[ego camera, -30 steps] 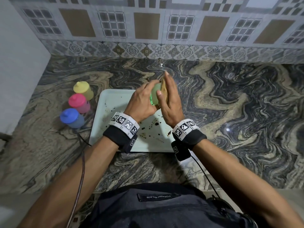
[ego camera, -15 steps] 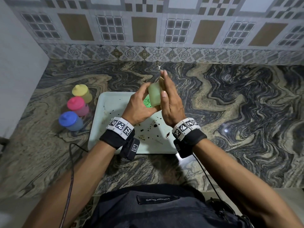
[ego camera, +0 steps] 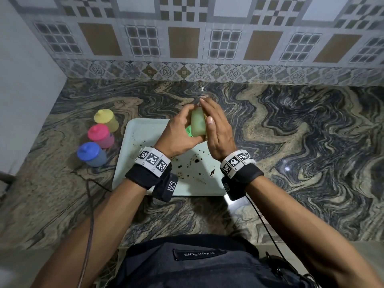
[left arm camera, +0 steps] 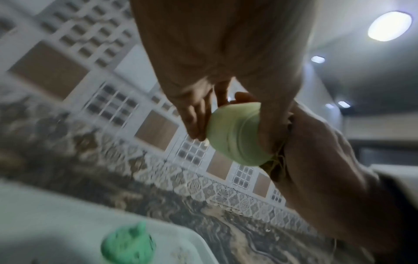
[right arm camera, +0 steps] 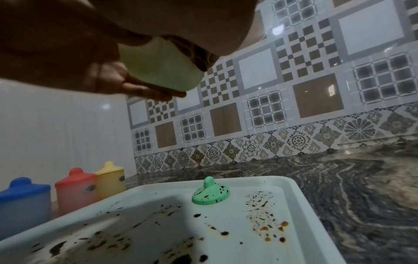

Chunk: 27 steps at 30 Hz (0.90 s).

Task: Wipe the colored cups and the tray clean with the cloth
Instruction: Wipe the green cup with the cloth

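Note:
My left hand grips a pale green cup without its lid, held on its side above the tray. My right hand holds a brownish cloth against the cup's right side, thumb across the front. Most of the cloth is hidden under that palm; the left wrist view shows only its frayed edge beside the cup. The cup's green lid, spattered with dark specks, lies on the white tray. Dark and brown stains cover the tray floor.
Left of the tray, on the marbled counter, stand a yellow cup, a pink cup and a blue cup, all lidded. A tiled wall runs along the back, a plain white wall along the left. A cable trails over the counter's front left.
The green cup has turned between my hands, so more of its side shows. My right hand has slid along it with the cloth. Both hands stay above the tray.

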{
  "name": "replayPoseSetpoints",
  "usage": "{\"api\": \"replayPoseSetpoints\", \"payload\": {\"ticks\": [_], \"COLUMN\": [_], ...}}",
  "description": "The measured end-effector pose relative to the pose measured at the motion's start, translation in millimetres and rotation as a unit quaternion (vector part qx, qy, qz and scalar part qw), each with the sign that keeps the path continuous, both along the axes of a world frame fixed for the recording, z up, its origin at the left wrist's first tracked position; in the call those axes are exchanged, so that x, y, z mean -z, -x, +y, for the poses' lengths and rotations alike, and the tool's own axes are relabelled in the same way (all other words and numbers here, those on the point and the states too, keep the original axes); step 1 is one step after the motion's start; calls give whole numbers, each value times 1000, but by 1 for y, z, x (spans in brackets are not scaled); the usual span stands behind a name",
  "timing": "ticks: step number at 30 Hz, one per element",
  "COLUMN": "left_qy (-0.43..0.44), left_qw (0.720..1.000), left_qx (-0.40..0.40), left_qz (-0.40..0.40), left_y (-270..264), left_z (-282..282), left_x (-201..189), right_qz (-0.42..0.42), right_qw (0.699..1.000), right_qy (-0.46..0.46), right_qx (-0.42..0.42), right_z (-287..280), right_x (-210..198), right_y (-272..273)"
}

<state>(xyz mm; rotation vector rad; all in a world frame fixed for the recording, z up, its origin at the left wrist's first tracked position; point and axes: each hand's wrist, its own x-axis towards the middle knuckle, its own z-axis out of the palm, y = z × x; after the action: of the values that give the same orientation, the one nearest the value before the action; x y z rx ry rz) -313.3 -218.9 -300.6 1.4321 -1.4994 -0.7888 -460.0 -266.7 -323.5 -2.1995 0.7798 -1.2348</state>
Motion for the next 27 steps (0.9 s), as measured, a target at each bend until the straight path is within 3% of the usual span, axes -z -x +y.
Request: {"api": "replayPoseSetpoints", "payload": {"ticks": [2, 4, 9, 11, 14, 17, 19, 22, 24, 25, 27], "left_qy": [46, 74, 19, 11, 96, 176, 183, 97, 34, 18, 33], "left_qw": [992, 986, 995, 999, 987, 969, 972, 994, 989, 989, 999], "left_qx": [-17, -23, -9, -5, -37, -51, -45, -7, 12, 15, -14], "left_qz": [-119, -149, 98, 45, -122, -163, -137, 50, 142, 143, 35], "left_y": [1, 0, 4, 3, 1, 10, 12, 8, 7, 7, 6], "left_z": [-1, -2, -2, -3, -2, 2, 6, 7, 5, 4, 1], "left_x": [-7, -10, -1, -2, -16, -27, -29, -23, -18, -17, -20], "right_qz": [-3, -30, -143, -144, -127, -94, -102, -123, -132, -130, -113], "right_qw": [1000, 1000, 983, 983, 990, 996, 995, 992, 991, 991, 993], "right_qy": [5, -7, -117, -109, -65, -9, 3, -9, -29, -30, -13], "right_qx": [-6, -8, 17, 25, 9, -4, -1, -2, 4, 8, 10], "right_z": [2, 4, 5, 8, 9, 8, 7, 6, 5, 6, 6], "right_x": [0, 0, -6, -8, -14, -21, -23, -26, -26, -27, -27], "right_y": [-1, -1, -4, -6, -7, -8, -7, -5, -7, -8, -10]}}
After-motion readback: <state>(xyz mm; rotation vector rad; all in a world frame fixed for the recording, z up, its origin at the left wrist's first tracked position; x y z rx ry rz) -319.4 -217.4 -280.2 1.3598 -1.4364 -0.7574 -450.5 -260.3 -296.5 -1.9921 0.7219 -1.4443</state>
